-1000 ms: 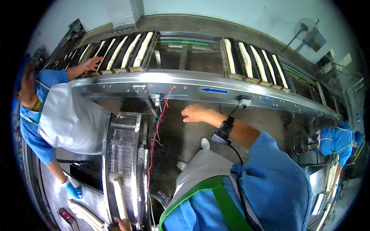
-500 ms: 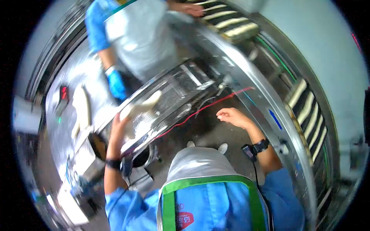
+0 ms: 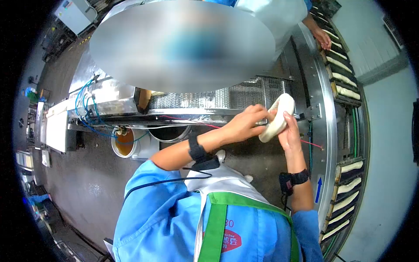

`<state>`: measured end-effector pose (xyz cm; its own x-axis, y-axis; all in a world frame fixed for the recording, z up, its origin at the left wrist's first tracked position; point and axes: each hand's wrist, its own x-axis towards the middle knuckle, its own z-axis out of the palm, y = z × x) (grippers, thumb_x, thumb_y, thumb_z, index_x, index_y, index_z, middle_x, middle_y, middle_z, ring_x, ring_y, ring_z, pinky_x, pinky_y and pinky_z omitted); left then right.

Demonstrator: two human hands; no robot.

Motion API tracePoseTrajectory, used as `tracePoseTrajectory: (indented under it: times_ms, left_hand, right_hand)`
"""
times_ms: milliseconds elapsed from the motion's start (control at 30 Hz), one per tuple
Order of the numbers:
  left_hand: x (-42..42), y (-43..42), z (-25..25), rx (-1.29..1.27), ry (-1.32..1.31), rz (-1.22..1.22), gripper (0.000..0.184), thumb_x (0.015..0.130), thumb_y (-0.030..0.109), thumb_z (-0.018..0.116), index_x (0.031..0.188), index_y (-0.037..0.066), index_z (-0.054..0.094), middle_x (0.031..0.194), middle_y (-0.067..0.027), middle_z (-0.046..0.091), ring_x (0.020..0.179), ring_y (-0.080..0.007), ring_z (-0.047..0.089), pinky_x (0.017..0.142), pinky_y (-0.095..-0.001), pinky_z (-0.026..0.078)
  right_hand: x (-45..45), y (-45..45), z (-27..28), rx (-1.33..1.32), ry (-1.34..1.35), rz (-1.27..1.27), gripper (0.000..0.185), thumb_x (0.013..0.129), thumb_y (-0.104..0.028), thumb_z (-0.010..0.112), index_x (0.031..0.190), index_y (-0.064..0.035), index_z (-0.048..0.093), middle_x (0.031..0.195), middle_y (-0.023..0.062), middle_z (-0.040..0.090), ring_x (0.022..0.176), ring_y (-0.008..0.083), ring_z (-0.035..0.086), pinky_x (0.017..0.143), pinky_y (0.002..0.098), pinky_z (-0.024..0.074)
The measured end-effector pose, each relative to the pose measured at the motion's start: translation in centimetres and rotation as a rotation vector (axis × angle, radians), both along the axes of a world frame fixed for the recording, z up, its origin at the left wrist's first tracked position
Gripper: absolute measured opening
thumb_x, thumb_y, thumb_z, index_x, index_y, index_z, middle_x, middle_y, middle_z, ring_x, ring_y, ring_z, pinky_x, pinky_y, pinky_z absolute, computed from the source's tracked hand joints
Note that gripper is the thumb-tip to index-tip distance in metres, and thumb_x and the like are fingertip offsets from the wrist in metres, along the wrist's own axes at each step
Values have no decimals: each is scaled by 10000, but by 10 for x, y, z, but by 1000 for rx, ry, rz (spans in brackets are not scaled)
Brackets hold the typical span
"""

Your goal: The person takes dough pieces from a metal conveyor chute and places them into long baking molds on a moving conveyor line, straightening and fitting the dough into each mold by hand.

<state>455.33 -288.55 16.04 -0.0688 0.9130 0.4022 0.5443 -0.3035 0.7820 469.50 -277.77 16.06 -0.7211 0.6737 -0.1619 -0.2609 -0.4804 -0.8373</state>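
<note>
A pale dough strip point(image 3: 283, 114), bent over on itself, is held up in front of me near the right end of the mesh conveyor point(image 3: 214, 100). My right hand point(image 3: 290, 131) grips it from the right, with the thumb on its surface. From the left, my left hand point(image 3: 251, 122) reaches to it, fingers curled at its near side; the fingertips are partly hidden behind the dough. Both wrists wear black straps with small devices.
A steel rail point(image 3: 325, 131) runs along the right, with trays of dough strips point(image 3: 345, 196) beyond it. A co-worker's hand point(image 3: 322, 38) is beside the upper trays. Left of centre stands a bucket of brown liquid point(image 3: 124, 144). A blurred oval covers the upper middle.
The view has turned toward the mesh conveyor. The dough strip has come up off the conveyor, and my right hand, earlier empty, now holds it with my left beside it.
</note>
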Motion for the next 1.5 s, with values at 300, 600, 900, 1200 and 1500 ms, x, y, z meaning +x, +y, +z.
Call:
tracePoseTrajectory:
  times_ms: [300, 600, 900, 1200, 1500]
  left_hand:
    - [-181, -112, -115, -231, 401, 941, 378, 635, -2, 560, 1000, -15, 464, 993, -204, 479, 897, -354, 456, 808, -405, 368]
    - [-383, -202, -246, -585, 1380, 534, 289, 777, 176, 464, 1009, 7, 503, 1032, -131, 527, 979, -218, 488, 853, -311, 379]
    - [-336, -182, -165, -1013, 1281, 687, 333, 737, 356, 474, 944, 97, 499, 958, -74, 531, 945, -291, 476, 723, -452, 418]
    - [-366, -163, -176, -747, -7, 372, 332, 662, 219, 619, 885, 3, 503, 737, -69, 554, 637, -166, 514, 543, -295, 414]
    - [-188, -112, -13, -430, -778, 183, 373, 823, 175, 483, 1129, 0, 361, 995, -100, 497, 855, -141, 503, 685, -245, 426]
  right_hand:
    - [72, -4, 20, 78, -9, -106, 446, 750, -246, 522, 1062, 53, 411, 797, 125, 549, 661, 180, 542, 626, 298, 461]
    - [135, -34, 54, 119, 126, -238, 432, 740, -205, 551, 1045, 67, 412, 830, 168, 562, 714, 226, 583, 641, 330, 499]
    - [202, -75, 64, 141, 88, -495, 428, 752, -228, 525, 1074, 30, 409, 789, 145, 560, 647, 180, 572, 594, 279, 484]
    - [279, -134, 49, 217, 76, -896, 339, 787, -198, 487, 1001, 62, 446, 799, 149, 562, 671, 188, 556, 621, 294, 473]
    - [330, -156, 38, 291, 90, -992, 418, 852, -268, 373, 1109, 61, 385, 813, 112, 539, 643, 147, 520, 603, 266, 436]
